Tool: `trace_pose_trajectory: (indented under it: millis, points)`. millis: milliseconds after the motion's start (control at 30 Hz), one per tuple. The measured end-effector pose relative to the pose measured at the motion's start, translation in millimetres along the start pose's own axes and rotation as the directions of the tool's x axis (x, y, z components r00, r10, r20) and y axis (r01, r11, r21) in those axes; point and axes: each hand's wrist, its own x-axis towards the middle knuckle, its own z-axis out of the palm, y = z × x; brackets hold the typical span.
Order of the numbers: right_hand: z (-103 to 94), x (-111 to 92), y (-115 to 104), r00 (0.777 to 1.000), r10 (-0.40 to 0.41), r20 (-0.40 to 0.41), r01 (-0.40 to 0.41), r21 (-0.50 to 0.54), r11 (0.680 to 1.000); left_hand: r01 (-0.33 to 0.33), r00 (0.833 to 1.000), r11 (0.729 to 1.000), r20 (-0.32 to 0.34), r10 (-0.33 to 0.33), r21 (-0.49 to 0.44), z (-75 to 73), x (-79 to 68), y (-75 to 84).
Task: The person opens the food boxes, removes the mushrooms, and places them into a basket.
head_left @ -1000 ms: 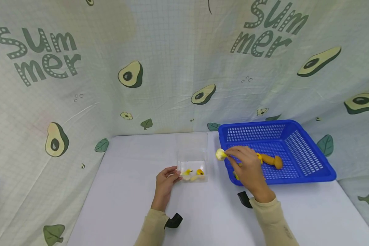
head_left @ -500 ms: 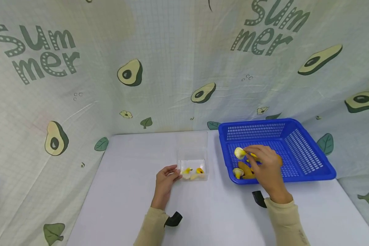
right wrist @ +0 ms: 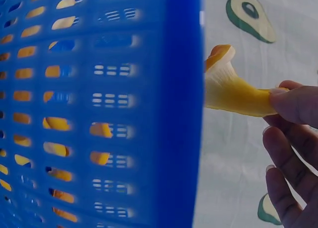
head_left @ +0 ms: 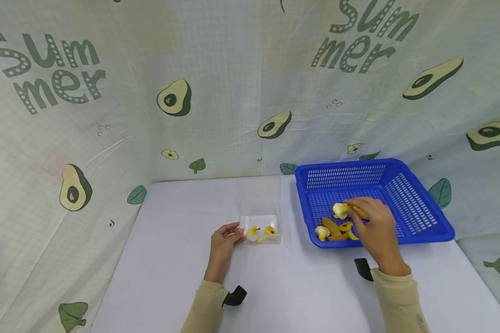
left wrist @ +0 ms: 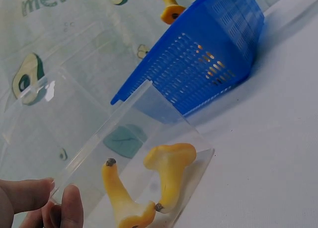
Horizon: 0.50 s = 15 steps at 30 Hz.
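Observation:
My right hand (head_left: pixel 375 229) is over the blue basket (head_left: pixel 425 239), pinching a yellow mushroom (head_left: pixel 340 211) by its stem end. In the right wrist view the pale, flared cap of this mushroom (right wrist: pixel 233 91) points away from the fingers, partly behind the basket's rim. Several more yellow and brownish mushrooms (head_left: pixel 331 226) lie on the basket floor. With thumb and fingers, my left hand (head_left: pixel 223 247) holds the left edge of a clear plastic box (head_left: pixel 261 218). Two yellow mushrooms stand out inside it, one leaning (left wrist: pixel 124 200) and one cap-up (left wrist: pixel 170 173).
The box's clear lid (head_left: pixel 260 190) lies folded back behind it. Both stand on a white table (head_left: pixel 183 208), the basket to the right of the box. A printed cloth (head_left: pixel 225 92) hangs behind the table's back edge.
My right hand has moved right with the pinched mushroom, from the basket's left rim to over its inside. The left hand and the box have stayed in place.

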Motion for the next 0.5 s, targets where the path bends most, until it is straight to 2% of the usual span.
trace_pose_trajectory:
  millis: [267,500]
  points:
    - [1.7,-2.9,4.4,0.999,0.031,0.025,-0.03,-0.026,0.999,-0.003,1.0,1.0,0.004,0.003,-0.004,-0.6,0.8,-0.5]
    - [10.1,0.7,5.7,0.998,0.013,0.056,-0.011,-0.03,0.999,0.01,1.0,1.0,-0.006,-0.01,-0.008,0.1,0.2,-0.3]
